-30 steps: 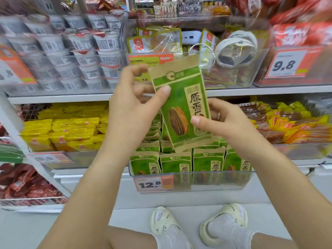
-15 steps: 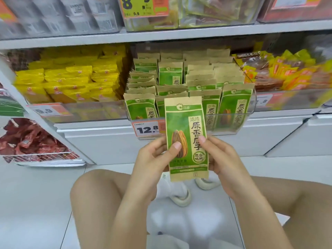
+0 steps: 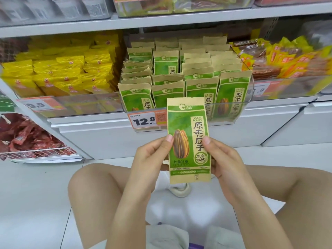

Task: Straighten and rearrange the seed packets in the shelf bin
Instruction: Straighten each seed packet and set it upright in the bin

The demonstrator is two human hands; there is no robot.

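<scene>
The fingers of both hands are hidden behind the held packet (image 3: 188, 141). The rear packets (image 3: 190, 49) are mostly covered, and the right-hand price tag (image 3: 259, 89) is possibly blurred beyond reading.

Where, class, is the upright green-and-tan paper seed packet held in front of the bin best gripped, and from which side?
Grip the green-and-tan paper seed packet at its long side edges near mid-height, coming in from both sides, as the left hand and right hand do: it is flat, thin and upright, so thumbs pinch its front.

Single head view, looking forward and down, close to low shelf bin (image 3: 186, 112)
</scene>
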